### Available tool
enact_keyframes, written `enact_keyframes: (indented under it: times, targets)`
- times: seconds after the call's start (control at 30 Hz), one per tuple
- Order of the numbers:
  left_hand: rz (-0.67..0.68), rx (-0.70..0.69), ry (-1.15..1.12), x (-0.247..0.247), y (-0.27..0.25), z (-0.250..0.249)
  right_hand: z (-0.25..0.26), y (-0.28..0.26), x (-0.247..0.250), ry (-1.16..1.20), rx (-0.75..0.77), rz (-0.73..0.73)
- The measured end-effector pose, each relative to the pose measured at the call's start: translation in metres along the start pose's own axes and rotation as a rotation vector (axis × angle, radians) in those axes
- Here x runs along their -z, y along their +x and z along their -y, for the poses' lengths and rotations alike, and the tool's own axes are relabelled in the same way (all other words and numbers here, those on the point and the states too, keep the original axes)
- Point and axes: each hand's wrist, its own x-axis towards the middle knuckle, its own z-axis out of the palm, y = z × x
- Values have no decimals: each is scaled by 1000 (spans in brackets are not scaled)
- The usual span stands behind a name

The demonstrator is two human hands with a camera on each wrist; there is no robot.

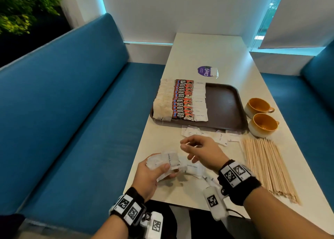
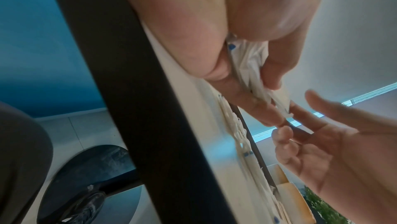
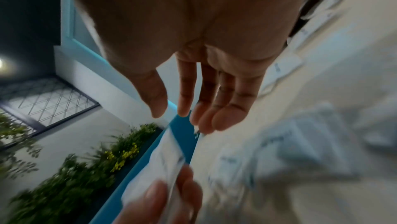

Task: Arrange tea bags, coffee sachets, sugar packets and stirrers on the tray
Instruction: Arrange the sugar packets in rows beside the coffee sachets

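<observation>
Two blue benches (image 1: pixel 75 112) flank a narrow white table (image 1: pixel 207 52) that runs to a white wall with teal-lit edges; greenery (image 1: pixel 19 9) beyond the left bench. Landmark: brown tray (image 1: pixel 224 105) mid-table. On its left half, three neat columns: tea bags (image 1: pixel 163 101), coffee sachets (image 1: pixel 182 100), sugar packets (image 1: pixel 199 101). Right half bare. Two cups (image 1: pixel 260 115) just right of the tray, purple sticker (image 1: pixel 205 71) beyond it, loose packets (image 1: pixel 204 133) along its near edge, stirrers (image 1: pixel 267 166) fanned out nearer and right.

Left hand (image 1: pixel 150 175), near-left of the tray at the table edge, grips a stack (image 1: pixel 163 161) of sugar packets. Right hand (image 1: pixel 200 150) hovers beside it, fingers loosely spread, holding nothing I can see.

Left wrist only: table's dark underside edge (image 2: pixel 137 109), round base on the floor, stack (image 2: pixel 251 68) pinched thumb over fingers. Right wrist only: lattice window (image 3: pixel 47 102), open palm (image 3: pixel 193 41); the rest is blurred.
</observation>
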Motion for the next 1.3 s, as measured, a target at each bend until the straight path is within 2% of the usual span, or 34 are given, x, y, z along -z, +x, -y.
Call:
enact_keyframes:
  times: [0.07, 0.23, 0.37, 0.47, 0.63, 0.9, 1.1, 1.3]
  targets:
    - [-7, -2, -6, -2, -2, -1, -6, -14, -15, 8, -19, 48]
    - [-31, -9, -73, -1, -1, 1, -19, -29, -28, 91, -31, -108]
    - [-49, -33, -124, 3, 3, 2, -24, -43, -36, 117, -131, -86]
    - [13, -53, -136, 5, 3, 3, -28, -49, -39, 136, -162, -57]
    - [77, -118, -111, 8, 8, 10, -29, -52, -40, 353, -212, -58]
    - [72, -158, -84, 7, 6, 13, -36, -44, -39, 393, -183, -210]
    - [103, -172, -53, 9, 8, 15, -36, -48, -46, 507, -189, -208]
    - [52, -120, -51, 8, 8, 14, -44, -46, -41, 413, -193, -240]
